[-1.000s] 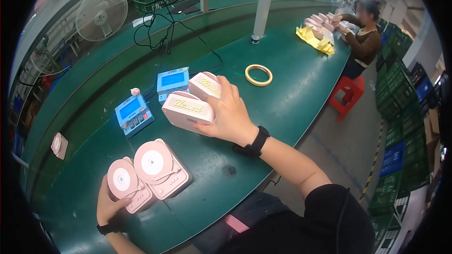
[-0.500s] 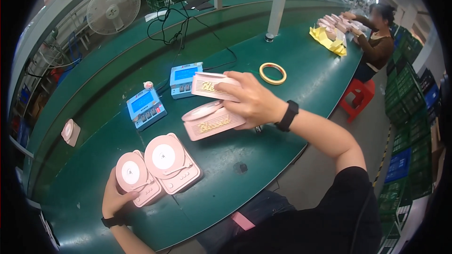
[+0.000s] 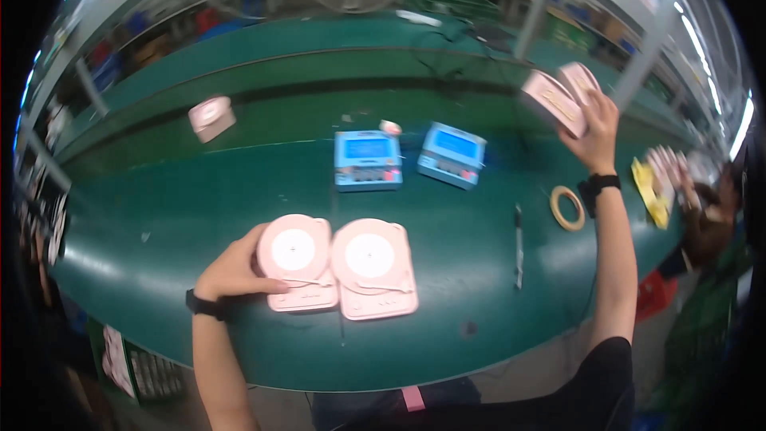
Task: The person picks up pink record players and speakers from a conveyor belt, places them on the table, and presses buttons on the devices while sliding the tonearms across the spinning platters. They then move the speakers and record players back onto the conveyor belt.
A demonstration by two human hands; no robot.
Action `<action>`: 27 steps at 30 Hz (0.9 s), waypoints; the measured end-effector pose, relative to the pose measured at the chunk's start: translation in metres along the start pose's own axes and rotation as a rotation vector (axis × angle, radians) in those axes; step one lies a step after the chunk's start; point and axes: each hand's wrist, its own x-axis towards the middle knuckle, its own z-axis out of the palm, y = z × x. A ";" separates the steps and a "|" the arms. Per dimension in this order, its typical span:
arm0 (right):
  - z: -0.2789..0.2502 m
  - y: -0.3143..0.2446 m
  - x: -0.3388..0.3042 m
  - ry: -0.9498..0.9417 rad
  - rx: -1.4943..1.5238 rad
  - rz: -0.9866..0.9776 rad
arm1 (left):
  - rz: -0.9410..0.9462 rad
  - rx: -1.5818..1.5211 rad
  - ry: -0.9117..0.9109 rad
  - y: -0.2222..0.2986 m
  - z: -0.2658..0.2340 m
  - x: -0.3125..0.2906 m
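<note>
Pink turntables — both blurred — fill the right grip; left grip, partly hidden, clasps another turntable

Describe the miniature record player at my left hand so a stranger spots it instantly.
On the green workbench, find the left blue screened device. Nearer you lies the pink miniature record player, face-up; your left hand curves round its left edge, whereas no hand touches its right-hand twin.
</note>
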 end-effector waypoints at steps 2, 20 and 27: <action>0.029 0.007 0.005 -0.118 -0.071 0.027 | -0.001 0.018 0.037 -0.009 -0.003 -0.004; 0.234 0.042 -0.027 -0.368 -0.022 0.779 | 0.011 -0.006 -0.013 -0.004 -0.002 -0.005; 0.213 0.085 -0.035 -0.487 0.105 0.628 | 0.056 0.051 -0.001 -0.007 -0.006 -0.007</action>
